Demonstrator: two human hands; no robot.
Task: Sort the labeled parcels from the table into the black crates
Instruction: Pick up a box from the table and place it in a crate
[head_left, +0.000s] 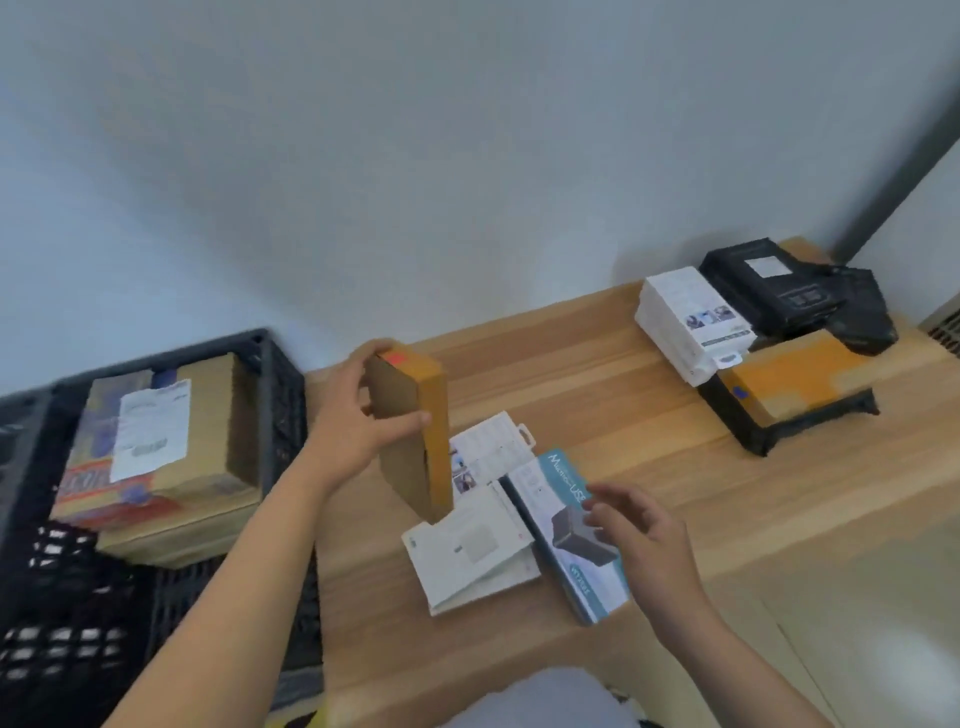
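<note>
The left hand (347, 415) has its grip clenched around a slim brown cardboard parcel (415, 431), thumb across the near face and fingers over the top corner, where a small red sticker (396, 358) shows. The parcel is held tilted on end above the wooden surface (597, 415), its lower corner just over a white box (470, 551) that lies flat below the grip. To the right of that grip, the right hand (641, 540) is released, fingers relaxed and spread, hovering over a blue and white USB box (566, 535) lying beside the white one; whether it touches is unclear. Another white carton (488, 449) lies just behind the held parcel. Left of the left grip stands a black crate (280, 395) holding a large brown labeled box (161, 441) stacked on another. Far right of both hands, well apart, a white package (691, 317), black wrapped parcels (779, 286) and an orange-brown box (795, 374) sit clustered on the surface.
</note>
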